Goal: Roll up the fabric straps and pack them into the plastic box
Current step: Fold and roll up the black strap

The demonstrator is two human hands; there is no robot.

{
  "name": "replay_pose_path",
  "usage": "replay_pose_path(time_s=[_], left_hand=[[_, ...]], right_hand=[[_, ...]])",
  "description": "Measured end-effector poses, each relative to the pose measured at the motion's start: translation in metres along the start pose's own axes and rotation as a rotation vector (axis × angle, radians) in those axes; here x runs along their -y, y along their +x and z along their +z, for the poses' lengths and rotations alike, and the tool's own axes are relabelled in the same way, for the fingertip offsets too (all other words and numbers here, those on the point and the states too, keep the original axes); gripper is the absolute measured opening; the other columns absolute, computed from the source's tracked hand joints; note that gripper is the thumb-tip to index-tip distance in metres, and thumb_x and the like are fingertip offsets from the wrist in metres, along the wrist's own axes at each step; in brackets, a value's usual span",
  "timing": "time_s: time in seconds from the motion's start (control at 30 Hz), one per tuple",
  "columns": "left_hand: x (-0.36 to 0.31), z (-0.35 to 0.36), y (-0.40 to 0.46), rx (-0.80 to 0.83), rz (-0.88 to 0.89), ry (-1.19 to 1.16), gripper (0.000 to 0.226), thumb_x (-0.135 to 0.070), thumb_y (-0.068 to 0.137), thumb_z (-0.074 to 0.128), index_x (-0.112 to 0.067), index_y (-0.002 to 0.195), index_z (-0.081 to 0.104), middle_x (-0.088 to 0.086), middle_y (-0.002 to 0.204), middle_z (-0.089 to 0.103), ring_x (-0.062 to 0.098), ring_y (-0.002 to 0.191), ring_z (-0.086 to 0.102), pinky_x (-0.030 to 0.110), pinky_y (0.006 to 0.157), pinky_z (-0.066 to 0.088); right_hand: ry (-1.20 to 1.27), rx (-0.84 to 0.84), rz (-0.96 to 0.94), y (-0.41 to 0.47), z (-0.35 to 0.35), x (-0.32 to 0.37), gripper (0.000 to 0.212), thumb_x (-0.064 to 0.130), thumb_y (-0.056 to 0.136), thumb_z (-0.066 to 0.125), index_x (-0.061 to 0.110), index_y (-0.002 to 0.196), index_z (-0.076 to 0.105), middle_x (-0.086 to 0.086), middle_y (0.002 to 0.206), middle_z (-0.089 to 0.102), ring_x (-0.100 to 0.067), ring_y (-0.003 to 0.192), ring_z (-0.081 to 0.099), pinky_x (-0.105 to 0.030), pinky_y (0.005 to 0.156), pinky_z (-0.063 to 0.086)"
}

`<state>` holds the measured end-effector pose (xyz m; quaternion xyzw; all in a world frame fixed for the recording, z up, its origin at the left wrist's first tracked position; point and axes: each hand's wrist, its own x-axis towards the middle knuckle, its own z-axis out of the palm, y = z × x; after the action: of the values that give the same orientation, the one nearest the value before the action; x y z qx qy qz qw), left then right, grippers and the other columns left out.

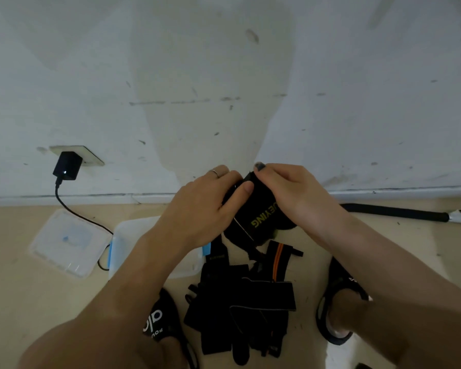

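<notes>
Both hands hold a black fabric strap with yellow lettering (258, 217) in the air above the floor. My left hand (205, 201) grips its left side, thumb pressed on the top. My right hand (285, 190) pinches the strap's upper edge from the right. Part of the strap looks rolled; a loose end hangs down toward a pile of black straps (245, 307) on the floor, one with orange stripes. The clear plastic box (133, 235) with blue clips stands open on the floor at the left, mostly hidden behind my left forearm.
The box's clear lid (69, 243) lies on the floor left of the box. A black charger (67, 166) sits in a wall socket, its cable running down past the box. A black pole (394, 213) lies along the wall at right. My sandalled feet (341, 302) flank the pile.
</notes>
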<state>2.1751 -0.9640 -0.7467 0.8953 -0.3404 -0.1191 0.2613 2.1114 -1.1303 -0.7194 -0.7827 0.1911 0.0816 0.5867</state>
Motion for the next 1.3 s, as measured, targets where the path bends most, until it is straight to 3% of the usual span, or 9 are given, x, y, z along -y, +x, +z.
replay_pose_path(time_s=[0.1, 0.2, 0.37, 0.47, 0.57, 0.7, 0.8, 0.97, 1.3], left_hand=[[0.002, -0.002, 0.001, -0.022, 0.019, -0.073, 0.049, -0.061, 0.099, 0.029, -0.023, 0.115, 0.055, -0.01, 0.098, 0.059, 0.003, 0.076, 0.056, 0.027, 0.068, 0.046], [0.002, -0.006, 0.003, -0.079, 0.026, -0.133, 0.033, -0.049, 0.101, 0.041, -0.017, 0.106, 0.05, -0.009, 0.069, 0.049, 0.005, 0.06, 0.051, 0.018, 0.054, 0.035], [0.004, -0.007, 0.007, -0.08, 0.2, -0.139, 0.023, -0.038, 0.106, 0.036, -0.023, 0.095, 0.05, -0.009, 0.11, 0.05, 0.017, 0.08, 0.057, 0.038, 0.067, 0.051], [0.0, -0.008, 0.008, -0.13, 0.21, -0.208, 0.02, -0.023, 0.106, 0.044, -0.019, 0.087, 0.05, -0.004, 0.108, 0.047, 0.016, 0.076, 0.051, 0.026, 0.063, 0.045], [-0.003, -0.021, 0.006, -0.236, 0.083, -0.389, 0.02, -0.003, 0.104, 0.044, -0.006, 0.087, 0.054, -0.004, 0.086, 0.053, 0.008, 0.07, 0.046, 0.015, 0.064, 0.037], [0.016, -0.047, 0.002, -0.469, -0.214, -0.719, 0.024, -0.011, 0.105, 0.043, -0.015, 0.085, 0.055, -0.01, 0.059, 0.043, 0.01, 0.056, 0.036, 0.028, 0.053, 0.031], [-0.002, -0.032, 0.0, -0.313, -0.14, -0.609, 0.023, -0.026, 0.105, 0.051, -0.013, 0.086, 0.053, 0.01, 0.064, 0.046, 0.014, 0.059, 0.04, 0.037, 0.053, 0.033], [-0.01, -0.006, 0.005, -0.185, 0.079, -0.219, 0.028, -0.039, 0.097, 0.055, -0.015, 0.085, 0.046, -0.01, 0.077, 0.045, 0.011, 0.067, 0.045, 0.018, 0.057, 0.035], [-0.007, -0.02, 0.003, -0.185, 0.029, -0.439, 0.028, -0.013, 0.108, 0.045, -0.015, 0.079, 0.047, -0.012, 0.067, 0.042, 0.005, 0.061, 0.039, 0.018, 0.059, 0.033]], right_hand=[[-0.032, -0.008, -0.004, 0.004, 0.001, 0.003, 0.042, 0.038, 0.106, 0.046, 0.015, 0.071, 0.054, 0.0, 0.067, 0.05, -0.008, 0.059, 0.046, -0.023, 0.057, 0.035], [-0.02, -0.009, -0.018, 0.006, 0.0, 0.005, 0.043, 0.037, 0.106, 0.046, 0.008, 0.074, 0.053, -0.002, 0.068, 0.049, -0.011, 0.062, 0.046, -0.024, 0.057, 0.035], [-0.09, -0.038, -0.106, 0.012, 0.0, 0.004, 0.042, 0.03, 0.106, 0.047, 0.015, 0.067, 0.046, 0.003, 0.06, 0.044, -0.005, 0.052, 0.038, -0.013, 0.047, 0.031], [-0.14, -0.025, -0.15, 0.015, -0.002, 0.006, 0.044, 0.03, 0.106, 0.047, 0.016, 0.064, 0.042, 0.007, 0.056, 0.04, -0.004, 0.049, 0.036, -0.013, 0.047, 0.032], [-0.192, -0.041, -0.2, 0.016, -0.016, 0.009, 0.045, 0.027, 0.106, 0.049, 0.015, 0.063, 0.043, 0.012, 0.053, 0.04, -0.003, 0.048, 0.038, -0.014, 0.049, 0.032], [0.0, -0.149, -0.16, 0.024, -0.051, 0.001, 0.043, 0.029, 0.104, 0.053, -0.002, 0.075, 0.052, -0.005, 0.067, 0.049, -0.013, 0.064, 0.05, -0.03, 0.069, 0.038], [0.031, -0.018, -0.176, 0.023, -0.042, 0.009, 0.044, 0.032, 0.106, 0.052, -0.008, 0.088, 0.058, -0.017, 0.073, 0.054, -0.017, 0.068, 0.055, -0.031, 0.069, 0.041], [-0.122, 0.046, -0.176, 0.017, -0.012, 0.01, 0.043, 0.032, 0.105, 0.052, 0.013, 0.066, 0.051, 0.006, 0.057, 0.045, -0.005, 0.051, 0.042, -0.015, 0.05, 0.033], [-0.115, -0.014, -0.227, 0.018, -0.008, 0.014, 0.047, 0.031, 0.105, 0.052, 0.003, 0.068, 0.043, 0.004, 0.056, 0.041, -0.007, 0.052, 0.04, -0.021, 0.053, 0.031]])
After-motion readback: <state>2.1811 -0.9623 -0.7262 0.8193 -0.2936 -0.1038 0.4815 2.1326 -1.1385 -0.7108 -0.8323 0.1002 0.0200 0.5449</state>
